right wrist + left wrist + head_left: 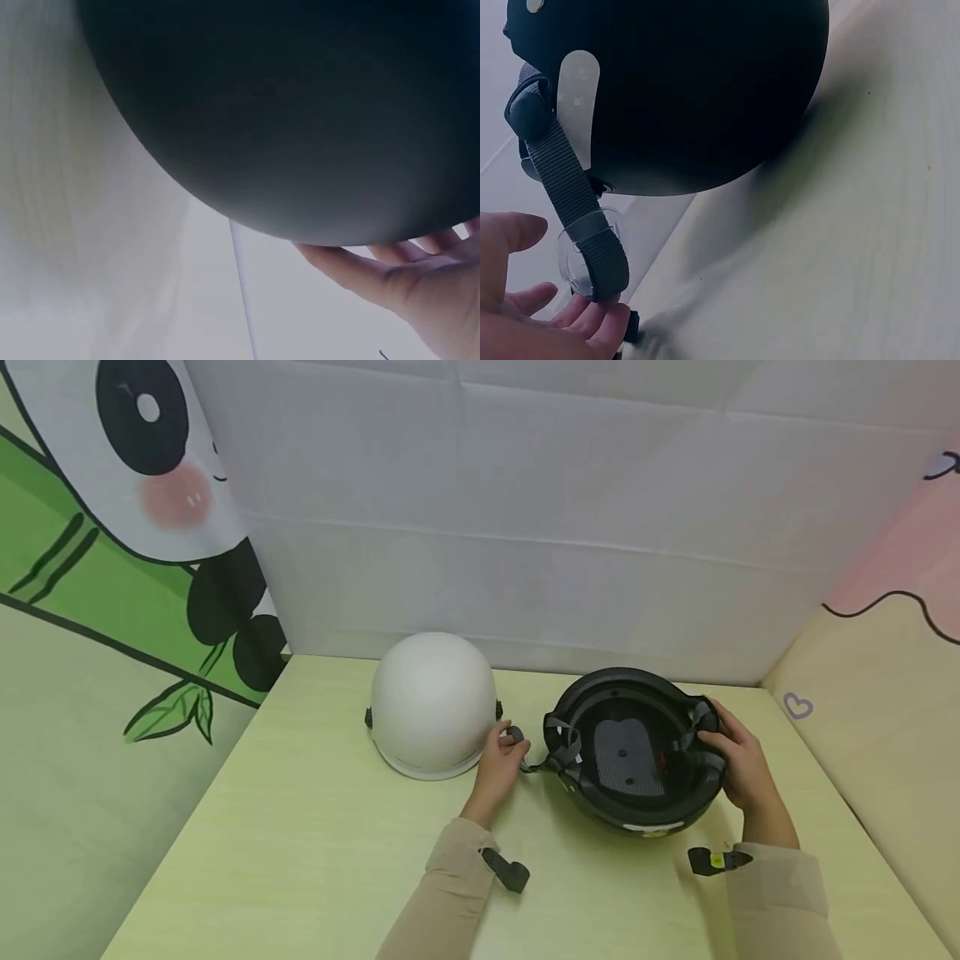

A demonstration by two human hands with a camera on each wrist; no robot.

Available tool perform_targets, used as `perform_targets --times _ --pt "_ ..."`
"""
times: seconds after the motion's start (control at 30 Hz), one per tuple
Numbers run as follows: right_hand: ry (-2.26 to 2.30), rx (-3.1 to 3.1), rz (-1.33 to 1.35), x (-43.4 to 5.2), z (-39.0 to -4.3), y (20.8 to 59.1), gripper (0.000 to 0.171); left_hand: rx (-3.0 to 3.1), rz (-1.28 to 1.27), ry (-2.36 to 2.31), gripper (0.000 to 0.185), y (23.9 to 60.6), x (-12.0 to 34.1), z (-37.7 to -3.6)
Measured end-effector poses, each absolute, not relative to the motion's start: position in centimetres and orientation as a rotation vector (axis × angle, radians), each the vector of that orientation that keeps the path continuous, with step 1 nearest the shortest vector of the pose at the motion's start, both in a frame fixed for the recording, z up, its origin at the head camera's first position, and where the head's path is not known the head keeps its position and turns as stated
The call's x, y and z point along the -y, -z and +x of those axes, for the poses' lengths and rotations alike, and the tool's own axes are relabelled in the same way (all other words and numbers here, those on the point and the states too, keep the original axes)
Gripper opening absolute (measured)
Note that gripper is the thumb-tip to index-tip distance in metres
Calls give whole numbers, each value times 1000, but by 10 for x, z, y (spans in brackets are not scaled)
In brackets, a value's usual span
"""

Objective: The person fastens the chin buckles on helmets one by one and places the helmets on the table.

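Observation:
An upturned black helmet [630, 810] shows its dark padded inside in the head view. My right hand [742, 764] grips its right rim, and the right wrist view has that hand's fingers [360, 270] against the smooth shell. On the helmet's left side, a grey chin strap [570, 180] with a clear plastic piece [574, 251] reaches out to my left hand [498, 768]. The fingertips of that hand touch the strap's looped end from below, while the thumb [525, 229] stands apart from it. A small black end piece [632, 326] shows just beyond the fingertips.
A white helmet [431, 702] stands dome up on the pale wooden table [300, 827], close left of my left hand. A white cloth wall [525, 585] rises behind the table. Printed panels [847, 693] border it at the sides.

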State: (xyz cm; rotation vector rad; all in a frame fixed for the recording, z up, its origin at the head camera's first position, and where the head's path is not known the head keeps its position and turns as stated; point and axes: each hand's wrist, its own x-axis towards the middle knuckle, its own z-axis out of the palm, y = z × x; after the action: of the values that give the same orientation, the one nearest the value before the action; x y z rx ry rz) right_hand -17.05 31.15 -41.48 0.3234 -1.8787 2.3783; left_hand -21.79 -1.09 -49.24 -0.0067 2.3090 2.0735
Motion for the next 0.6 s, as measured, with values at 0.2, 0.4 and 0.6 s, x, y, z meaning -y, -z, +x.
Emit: perform_targets --times 0.2,0.4,0.6 --pt "-2401 1874 284 -312 -166 419 52 -2285 0 -2098 56 490 12 -214" --pt "-2432 1846 298 -314 -162 422 52 -2299 3 -2128 56 491 13 -210" --pt "-2442 1855 313 -318 -162 422 53 -2347 27 -2158 54 491 11 -206"
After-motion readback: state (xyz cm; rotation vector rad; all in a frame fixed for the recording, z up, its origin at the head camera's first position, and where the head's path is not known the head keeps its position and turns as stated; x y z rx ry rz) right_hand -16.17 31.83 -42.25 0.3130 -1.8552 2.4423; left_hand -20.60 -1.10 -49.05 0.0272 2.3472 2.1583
